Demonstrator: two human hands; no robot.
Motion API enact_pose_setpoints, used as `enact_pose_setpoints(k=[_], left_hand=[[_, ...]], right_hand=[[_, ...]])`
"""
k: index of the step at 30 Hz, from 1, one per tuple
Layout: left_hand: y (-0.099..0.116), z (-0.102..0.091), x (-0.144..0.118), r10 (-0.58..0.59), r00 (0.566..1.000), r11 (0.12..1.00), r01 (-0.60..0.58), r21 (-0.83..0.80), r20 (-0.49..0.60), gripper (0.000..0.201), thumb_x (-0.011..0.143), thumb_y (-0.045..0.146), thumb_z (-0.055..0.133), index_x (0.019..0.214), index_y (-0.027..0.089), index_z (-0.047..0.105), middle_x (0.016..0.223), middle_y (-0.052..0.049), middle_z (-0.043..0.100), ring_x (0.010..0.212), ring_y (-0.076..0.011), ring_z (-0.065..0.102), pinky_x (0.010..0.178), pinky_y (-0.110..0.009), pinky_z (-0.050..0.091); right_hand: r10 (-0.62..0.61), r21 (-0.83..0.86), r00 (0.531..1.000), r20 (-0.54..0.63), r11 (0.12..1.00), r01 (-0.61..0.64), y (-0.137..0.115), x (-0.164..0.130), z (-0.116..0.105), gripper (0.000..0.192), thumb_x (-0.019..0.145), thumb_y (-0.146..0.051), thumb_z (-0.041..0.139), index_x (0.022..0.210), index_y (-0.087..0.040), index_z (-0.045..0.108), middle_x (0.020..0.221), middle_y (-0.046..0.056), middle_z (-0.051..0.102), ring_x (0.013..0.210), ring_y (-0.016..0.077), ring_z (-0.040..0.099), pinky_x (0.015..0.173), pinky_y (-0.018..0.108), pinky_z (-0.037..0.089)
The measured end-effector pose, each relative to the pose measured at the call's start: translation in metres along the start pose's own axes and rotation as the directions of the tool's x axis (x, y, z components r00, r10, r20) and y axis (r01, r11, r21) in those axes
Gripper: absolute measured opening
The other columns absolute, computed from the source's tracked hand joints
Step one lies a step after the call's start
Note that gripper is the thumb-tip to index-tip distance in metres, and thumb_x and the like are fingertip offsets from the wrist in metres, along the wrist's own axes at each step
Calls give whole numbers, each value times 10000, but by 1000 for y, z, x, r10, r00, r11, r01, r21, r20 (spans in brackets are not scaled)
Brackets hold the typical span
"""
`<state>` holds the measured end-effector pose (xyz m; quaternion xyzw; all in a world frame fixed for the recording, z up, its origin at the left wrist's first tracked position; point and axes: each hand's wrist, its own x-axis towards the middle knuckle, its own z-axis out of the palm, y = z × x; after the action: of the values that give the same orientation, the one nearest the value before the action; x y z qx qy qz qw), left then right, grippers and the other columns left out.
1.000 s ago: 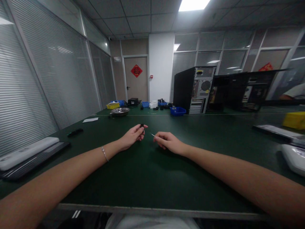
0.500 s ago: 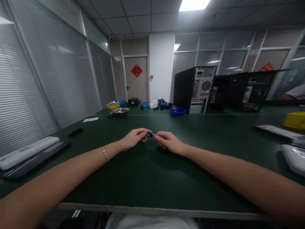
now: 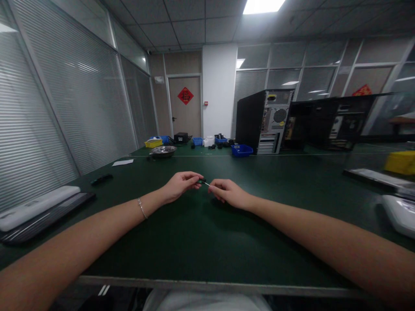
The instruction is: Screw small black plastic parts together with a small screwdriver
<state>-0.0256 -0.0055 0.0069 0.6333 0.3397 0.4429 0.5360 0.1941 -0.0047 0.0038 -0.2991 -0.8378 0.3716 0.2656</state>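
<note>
My left hand (image 3: 179, 185) rests on the dark green table (image 3: 201, 242) and pinches a small black part (image 3: 201, 181) between its fingertips. My right hand (image 3: 228, 193) lies just to the right and holds a thin silver pin (image 3: 206, 184) whose tip touches the black part. The two hands almost meet at the table's middle. A thin bracelet (image 3: 141, 208) circles my left wrist.
A white and black keyboard (image 3: 39, 211) lies at the left, a black remote (image 3: 101, 179) beyond it. Computer towers (image 3: 264, 122), blue bins (image 3: 241, 150) and a metal bowl (image 3: 162, 150) stand at the back. A yellow bin (image 3: 400, 163) and white device (image 3: 400, 214) sit right.
My left hand moved right with the black part until it met the pin in my right hand. The right hand stayed put. The person at the far right went out of view.
</note>
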Motion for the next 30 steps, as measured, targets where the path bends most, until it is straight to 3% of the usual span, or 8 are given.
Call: enact_pose_setpoints(k=[14, 30], left_hand=[[2, -2, -2, -75, 993, 996, 79, -49, 88, 263, 741, 183, 662, 991, 102, 647, 924, -106, 660, 818, -146, 609, 796, -292, 454], [5, -2, -4, -111, 984, 993, 117, -34, 136, 296, 739, 221, 665, 1010, 105, 636, 893, -98, 655, 795, -147, 600, 787, -303, 441]], right_hand=[[-12, 54, 998, 60, 999, 9, 0, 0, -3, 363, 861, -466, 445, 896, -131, 579, 610, -24, 456, 525, 87, 441, 486, 198, 364], [-38, 58, 994, 106, 998, 32, -2, -1, -5, 359, 851, -460, 462, 884, -127, 592, 603, -22, 460, 523, 91, 439, 483, 203, 360]])
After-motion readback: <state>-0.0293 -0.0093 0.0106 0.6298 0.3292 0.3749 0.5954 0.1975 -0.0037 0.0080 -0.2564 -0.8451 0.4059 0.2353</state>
